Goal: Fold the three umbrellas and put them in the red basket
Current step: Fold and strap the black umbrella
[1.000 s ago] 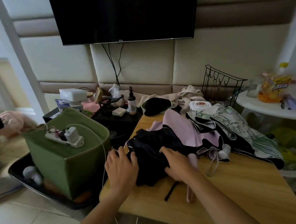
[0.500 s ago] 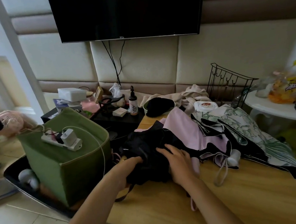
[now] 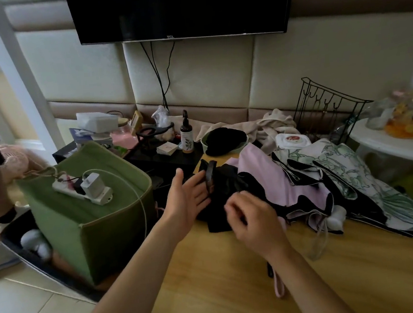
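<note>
Black umbrella [image 3: 225, 192], bunched on wooden table [image 3: 239, 280], flanked by both hands. Left hand [image 3: 186, 200] spread flat, fingers straight, touching its left side and strap [image 3: 210, 179]. Right hand [image 3: 254, 219] over its near edge, fingers curled; grasp unclear. Pink umbrella [image 3: 271, 177] and floral umbrella [image 3: 349, 172] piled just beyond.

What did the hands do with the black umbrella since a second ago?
Both hands came up off the black umbrella. The left hand now stands open against its side, by a raised black strap. The right hand curls at the cloth; its grip is unclear. The pink umbrella, patterned umbrella and table stayed put.
</note>
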`<state>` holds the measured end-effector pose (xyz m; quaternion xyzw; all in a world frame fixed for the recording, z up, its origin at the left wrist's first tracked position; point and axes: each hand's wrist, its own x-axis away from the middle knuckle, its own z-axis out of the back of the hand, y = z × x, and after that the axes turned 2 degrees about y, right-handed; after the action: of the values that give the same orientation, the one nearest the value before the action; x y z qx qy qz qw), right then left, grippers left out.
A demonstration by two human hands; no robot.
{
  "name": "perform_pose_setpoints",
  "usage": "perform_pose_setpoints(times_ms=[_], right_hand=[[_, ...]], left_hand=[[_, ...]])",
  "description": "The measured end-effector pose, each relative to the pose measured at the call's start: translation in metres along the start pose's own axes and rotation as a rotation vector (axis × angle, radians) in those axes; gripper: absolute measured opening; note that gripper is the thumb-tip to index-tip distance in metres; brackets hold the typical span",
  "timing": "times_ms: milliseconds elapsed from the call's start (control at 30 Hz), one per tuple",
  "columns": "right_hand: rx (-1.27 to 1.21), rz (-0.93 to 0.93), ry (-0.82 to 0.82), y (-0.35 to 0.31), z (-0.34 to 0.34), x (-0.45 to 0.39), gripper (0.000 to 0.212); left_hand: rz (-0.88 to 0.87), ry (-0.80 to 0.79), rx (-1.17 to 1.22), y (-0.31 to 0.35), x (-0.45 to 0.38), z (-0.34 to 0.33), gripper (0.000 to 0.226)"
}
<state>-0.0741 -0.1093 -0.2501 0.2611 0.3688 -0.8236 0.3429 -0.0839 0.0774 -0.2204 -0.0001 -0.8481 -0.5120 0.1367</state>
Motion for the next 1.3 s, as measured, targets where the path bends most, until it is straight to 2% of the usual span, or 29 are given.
perform_pose_setpoints(times_ms=[33,100,167,233,300,333,433,500,667,733,767,867,900,1000,1100,1233,1300], right_hand=[[0.064,0.007,-0.103,0.000,-0.007,0.001,0.019],[0.194,-0.059,-0.283,0.007,-0.023,0.005,0.046],[0.264,-0.185,-0.415,0.011,-0.031,0.003,0.069],[0.329,-0.247,-0.460,0.016,-0.037,-0.001,0.081],[0.390,-0.260,-0.444,0.021,-0.043,-0.008,0.084],[0.401,-0.267,-0.433,0.024,-0.045,-0.012,0.083],[0.353,-0.287,-0.420,0.034,-0.045,-0.024,0.071],[0.247,-0.320,-0.406,0.039,-0.041,-0.029,0.061],[-0.042,-0.387,-0.297,0.040,-0.033,-0.027,0.046],[-0.081,-0.382,-0.224,0.039,-0.034,-0.026,0.030],[-0.101,-0.376,-0.188,0.039,-0.035,-0.025,0.022],[-0.106,-0.383,-0.127,0.039,-0.040,-0.024,0.032],[-0.109,-0.387,-0.112,0.041,-0.042,-0.024,0.028],[-0.115,-0.391,-0.089,0.040,-0.044,-0.024,0.019],[-0.153,-0.344,-0.032,0.032,-0.042,-0.023,0.015],[-0.206,-0.251,0.065,0.022,-0.038,-0.026,0.005],[-0.224,-0.218,0.101,0.019,-0.036,-0.027,0.006]], left_hand=[[-0.032,-0.020,-0.016,-0.002,-0.001,-0.001,0.072],[-0.129,0.034,-0.093,-0.004,0.001,-0.004,0.061],[-0.251,0.259,-0.229,-0.004,0.004,-0.007,0.037],[-0.325,0.533,-0.320,-0.005,0.010,-0.006,0.021],[-0.276,0.640,-0.341,-0.005,0.016,-0.001,0.018],[-0.207,0.614,-0.351,-0.006,0.019,0.002,0.019],[0.094,0.394,-0.401,-0.010,0.030,-0.001,0.021],[0.211,0.299,-0.426,-0.017,0.033,-0.004,0.021],[0.165,0.317,-0.313,-0.030,0.019,-0.001,0.015],[0.116,0.362,-0.273,-0.031,0.013,0.000,0.004],[0.087,0.394,-0.259,-0.031,0.010,0.001,0.009],[0.065,0.431,-0.231,-0.032,0.003,0.003,0.005],[0.080,0.404,-0.221,-0.031,0.004,0.001,0.002],[0.114,0.312,-0.196,-0.033,0.002,-0.001,0.014],[0.117,0.304,-0.183,-0.032,0.001,-0.002,0.016],[0.166,0.339,-0.069,-0.031,-0.004,0.001,0.005],[0.189,0.330,-0.031,-0.032,-0.006,0.002,0.015]])
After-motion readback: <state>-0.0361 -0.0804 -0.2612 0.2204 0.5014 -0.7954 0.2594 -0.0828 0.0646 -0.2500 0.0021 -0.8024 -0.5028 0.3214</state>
